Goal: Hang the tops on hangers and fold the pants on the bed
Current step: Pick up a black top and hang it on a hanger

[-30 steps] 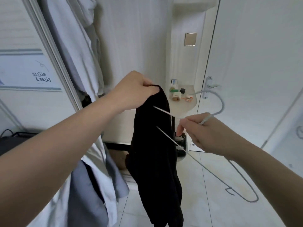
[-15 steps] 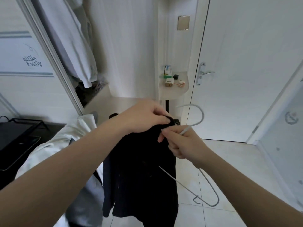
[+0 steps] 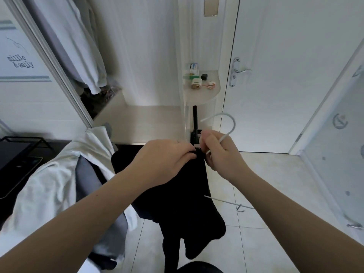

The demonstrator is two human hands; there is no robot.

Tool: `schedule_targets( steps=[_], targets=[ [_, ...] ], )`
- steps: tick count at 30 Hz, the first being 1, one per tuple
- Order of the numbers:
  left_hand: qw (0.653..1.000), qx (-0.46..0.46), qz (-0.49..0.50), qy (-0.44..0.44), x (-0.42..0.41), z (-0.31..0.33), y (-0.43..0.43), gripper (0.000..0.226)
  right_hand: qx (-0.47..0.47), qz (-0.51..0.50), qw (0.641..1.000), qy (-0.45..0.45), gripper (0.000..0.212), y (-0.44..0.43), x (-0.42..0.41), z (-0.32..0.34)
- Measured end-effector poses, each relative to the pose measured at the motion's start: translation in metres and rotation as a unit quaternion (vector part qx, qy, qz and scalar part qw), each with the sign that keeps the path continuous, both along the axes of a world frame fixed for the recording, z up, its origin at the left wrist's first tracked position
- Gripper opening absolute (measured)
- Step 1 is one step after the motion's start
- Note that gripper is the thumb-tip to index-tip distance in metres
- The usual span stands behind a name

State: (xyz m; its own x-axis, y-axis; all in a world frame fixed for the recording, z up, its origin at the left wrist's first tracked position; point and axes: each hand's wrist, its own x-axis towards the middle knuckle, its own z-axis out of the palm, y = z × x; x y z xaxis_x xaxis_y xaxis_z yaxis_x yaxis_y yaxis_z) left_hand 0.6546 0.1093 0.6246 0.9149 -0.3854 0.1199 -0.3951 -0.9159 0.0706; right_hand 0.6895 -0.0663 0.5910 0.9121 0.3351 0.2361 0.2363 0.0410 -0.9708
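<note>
A black top [image 3: 183, 198] hangs in front of me, bunched at its upper edge. My left hand [image 3: 163, 162] pinches that edge from the left. My right hand [image 3: 220, 154] grips the neck of a white wire hanger [image 3: 226, 125], whose hook curves up above my fingers. Most of the hanger's frame is hidden inside the black cloth; one thin arm of the hanger sticks out low on the right. The two hands nearly touch at the garment's top.
White and grey clothes [image 3: 65, 180] lie piled at the left. More garments [image 3: 78, 46] hang in the open wardrobe above. A small rounded shelf [image 3: 204, 95] with little items sits by the white door [image 3: 285, 75]. Pale floor tiles [image 3: 266, 243] spread to the right.
Both hands have dropped lower and come together at the top's upper edge. More of the hanger's frame has gone inside the black cloth, so less wire shows at the right.
</note>
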Motion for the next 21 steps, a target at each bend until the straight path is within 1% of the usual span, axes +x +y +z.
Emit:
schedule_targets(
  steps=[1,2,3,5,6,7,8,9,10,11,12,13,15,16,18,19,21],
  targets=[
    [1.000,-0.010,0.006,0.014,0.000,-0.005,0.001,0.040,-0.009,-0.019,1.000,-0.012,0.047,-0.002,-0.002,-0.004],
    [0.999,-0.026,0.016,0.020,0.001,-0.010,0.004,0.036,-0.023,-0.051,0.998,-0.041,0.043,-0.006,-0.005,-0.009],
    [0.998,-0.048,0.030,0.018,0.001,-0.016,0.007,0.033,-0.043,-0.101,0.990,-0.086,0.034,-0.011,-0.009,-0.016],
    [0.990,-0.126,0.062,0.002,-0.001,-0.028,0.015,0.030,-0.086,-0.211,0.955,-0.187,0.017,-0.022,-0.020,-0.032],
    [0.982,-0.174,0.073,-0.013,-0.004,-0.033,0.018,0.030,-0.096,-0.236,0.941,-0.222,0.017,-0.026,-0.028,-0.042],
    [0.972,-0.217,0.081,-0.030,-0.007,-0.038,0.018,0.030,-0.101,-0.227,0.942,-0.226,0.019,-0.026,-0.036,-0.050],
    [0.963,-0.250,0.087,-0.050,-0.011,-0.042,0.017,0.031,-0.109,-0.186,0.958,-0.192,0.023,-0.022,-0.041,-0.057],
    [0.955,-0.273,0.095,-0.069,-0.014,-0.045,0.014,0.031,-0.127,-0.123,0.975,-0.136,0.028,-0.016,-0.044,-0.062],
    [0.947,-0.292,0.103,-0.084,-0.017,-0.049,0.012,0.029,-0.156,-0.053,0.983,-0.078,0.031,-0.007,-0.046,-0.067],
    [0.939,-0.311,0.112,-0.093,-0.018,-0.052,0.010,0.026,-0.185,-0.002,0.982,-0.040,0.030,0.002,-0.047,-0.073],
    [0.932,-0.326,0.122,-0.097,-0.019,-0.054,0.011,0.023,-0.206,0.016,0.978,-0.032,0.022,0.009,-0.048,-0.079],
    [0.927,-0.338,0.130,-0.097,-0.020,-0.055,0.012,0.020,-0.209,0.011,0.977,-0.037,0.013,0.014,-0.049,-0.083],
    [0.922,-0.350,0.139,-0.091,-0.022,-0.059,0.020,0.019,-0.191,-0.021,0.979,-0.061,0.016,0.019,-0.048,-0.091],
    [0.921,-0.353,0.141,-0.088,-0.024,-0.061,0.024,0.018,-0.181,-0.018,0.982,-0.055,0.017,0.019,-0.048,-0.096],
    [0.919,-0.354,0.149,-0.086,-0.026,-0.063,0.034,0.019,-0.178,0.031,0.983,-0.019,0.022,0.016,-0.045,-0.108],
    [0.917,-0.357,0.155,-0.089,-0.027,-0.064,0.039,0.018,-0.197,0.066,0.978,0.004,0.022,0.013,-0.043,-0.117],
    [0.908,-0.374,0.166,-0.094,-0.028,-0.065,0.050,0.016,-0.267,0.128,0.954,0.048,0.012,0.005,-0.039,-0.136]
  ],
)
